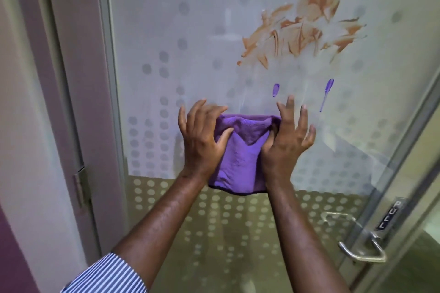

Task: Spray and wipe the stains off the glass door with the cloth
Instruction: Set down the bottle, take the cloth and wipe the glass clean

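Note:
A frosted glass door [190, 31] with grey dots fills the view. Orange-brown smeared stains [302, 31] cover its upper right part. Two purple drips [276, 90] run down the glass just below them. A folded purple cloth [240, 159] is held in front of the glass between both hands. My left hand [202, 138] grips its left side with the thumb on the cloth. On the cloth's right side sits my right hand [288, 143], thumb pinching the fabric and fingers spread. No spray bottle is in view.
A metal lever handle [357, 247] with a "PULL" plate [390, 215] sits at the door's lower right edge. The grey door frame [71, 102] with a hinge [79, 188] stands at the left. A striped sleeve [104, 276] shows at the bottom left.

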### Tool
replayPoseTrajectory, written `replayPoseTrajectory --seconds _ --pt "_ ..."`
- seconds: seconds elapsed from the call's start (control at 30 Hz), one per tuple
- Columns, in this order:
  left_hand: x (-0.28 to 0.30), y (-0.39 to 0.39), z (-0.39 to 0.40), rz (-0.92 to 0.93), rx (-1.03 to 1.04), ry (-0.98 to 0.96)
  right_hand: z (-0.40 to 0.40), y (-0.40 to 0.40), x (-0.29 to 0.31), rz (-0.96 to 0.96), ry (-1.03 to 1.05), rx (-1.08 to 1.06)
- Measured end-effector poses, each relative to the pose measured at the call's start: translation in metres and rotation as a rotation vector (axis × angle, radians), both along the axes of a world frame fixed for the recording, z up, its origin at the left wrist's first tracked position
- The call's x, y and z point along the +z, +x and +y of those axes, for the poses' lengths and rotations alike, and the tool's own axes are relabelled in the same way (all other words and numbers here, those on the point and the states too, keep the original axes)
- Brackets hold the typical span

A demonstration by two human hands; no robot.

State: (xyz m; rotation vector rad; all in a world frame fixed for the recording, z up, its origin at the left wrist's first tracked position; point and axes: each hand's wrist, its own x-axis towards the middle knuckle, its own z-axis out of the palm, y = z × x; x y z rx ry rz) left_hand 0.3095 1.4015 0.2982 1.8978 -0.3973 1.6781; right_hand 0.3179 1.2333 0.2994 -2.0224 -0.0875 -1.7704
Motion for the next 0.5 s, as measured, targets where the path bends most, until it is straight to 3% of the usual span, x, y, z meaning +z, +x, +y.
replayPoseTrajectory --seconds 0.23,0.37,0.5 --pt "-0.004 0.025 0.01 0.01 0.103 0.194 -0.013 0.028 -0.015 -0.077 -0.159 0.038" --pt "-0.006 0.028 0.008 0.021 0.105 0.169 -0.016 0.024 -0.017 -0.037 -0.384 -0.073" --pt "-0.005 0.029 0.006 0.017 0.065 0.132 -0.001 0.004 -0.015 -0.012 -0.448 -0.212"
